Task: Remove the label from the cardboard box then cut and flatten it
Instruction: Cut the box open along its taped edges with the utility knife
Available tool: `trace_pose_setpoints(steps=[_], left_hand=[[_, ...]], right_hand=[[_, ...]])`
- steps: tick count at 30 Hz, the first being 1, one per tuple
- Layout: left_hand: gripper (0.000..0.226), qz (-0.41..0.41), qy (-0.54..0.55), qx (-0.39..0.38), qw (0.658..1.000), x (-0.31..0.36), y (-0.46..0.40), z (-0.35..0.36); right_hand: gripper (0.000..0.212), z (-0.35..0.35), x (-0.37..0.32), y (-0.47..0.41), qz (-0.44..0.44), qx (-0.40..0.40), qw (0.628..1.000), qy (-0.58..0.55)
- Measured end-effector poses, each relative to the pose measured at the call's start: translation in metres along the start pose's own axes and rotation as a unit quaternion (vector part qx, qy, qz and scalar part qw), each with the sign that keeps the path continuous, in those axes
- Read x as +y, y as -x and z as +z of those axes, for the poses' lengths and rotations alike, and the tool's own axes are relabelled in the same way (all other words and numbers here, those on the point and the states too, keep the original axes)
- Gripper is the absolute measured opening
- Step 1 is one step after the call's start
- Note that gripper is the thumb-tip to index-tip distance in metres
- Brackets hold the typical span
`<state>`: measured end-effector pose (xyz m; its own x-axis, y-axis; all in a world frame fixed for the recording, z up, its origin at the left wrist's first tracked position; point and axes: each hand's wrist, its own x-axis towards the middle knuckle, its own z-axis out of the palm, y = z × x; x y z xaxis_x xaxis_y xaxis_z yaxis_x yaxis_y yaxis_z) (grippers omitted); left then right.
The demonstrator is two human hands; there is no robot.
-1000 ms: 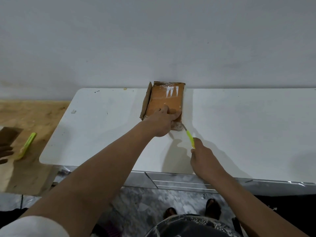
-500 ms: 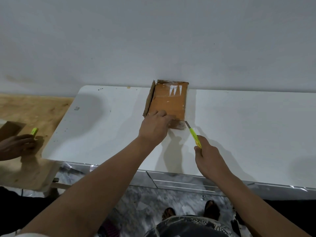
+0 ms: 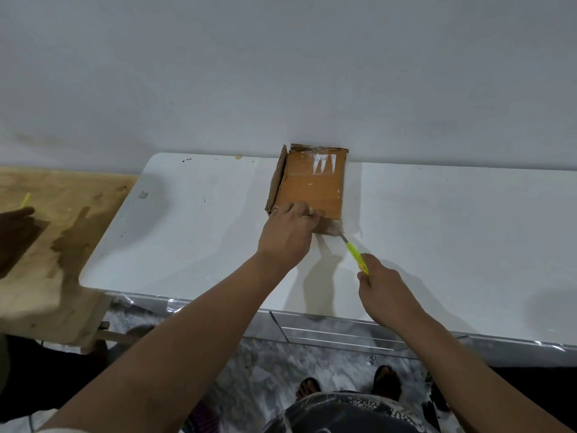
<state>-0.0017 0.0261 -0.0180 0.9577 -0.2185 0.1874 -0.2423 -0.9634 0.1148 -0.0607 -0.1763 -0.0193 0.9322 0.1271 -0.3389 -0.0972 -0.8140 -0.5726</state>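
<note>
A cardboard box (image 3: 312,185) is pinned by the left hand (image 3: 285,235), fingers curled; a yellow utility knife (image 3: 354,253) is gripped in the right hand's (image 3: 384,292) closed fingers.

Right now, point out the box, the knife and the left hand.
box (image 3: 312,185): head view, on its brown top face.
knife (image 3: 354,252): head view, on its yellow handle, just behind the blade.
left hand (image 3: 287,234): head view, on the back of the hand.
</note>
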Motion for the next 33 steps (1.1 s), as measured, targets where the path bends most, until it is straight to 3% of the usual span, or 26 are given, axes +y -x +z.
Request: trace_pose_setpoints(steps=[33], left_hand=[[0.056, -0.017, 0.098, -0.030, 0.995, -0.006, 0.003, 0.001]], right_hand=[[0.028, -0.007, -0.004, -0.008, -0.005, 0.060, 0.996, -0.064]])
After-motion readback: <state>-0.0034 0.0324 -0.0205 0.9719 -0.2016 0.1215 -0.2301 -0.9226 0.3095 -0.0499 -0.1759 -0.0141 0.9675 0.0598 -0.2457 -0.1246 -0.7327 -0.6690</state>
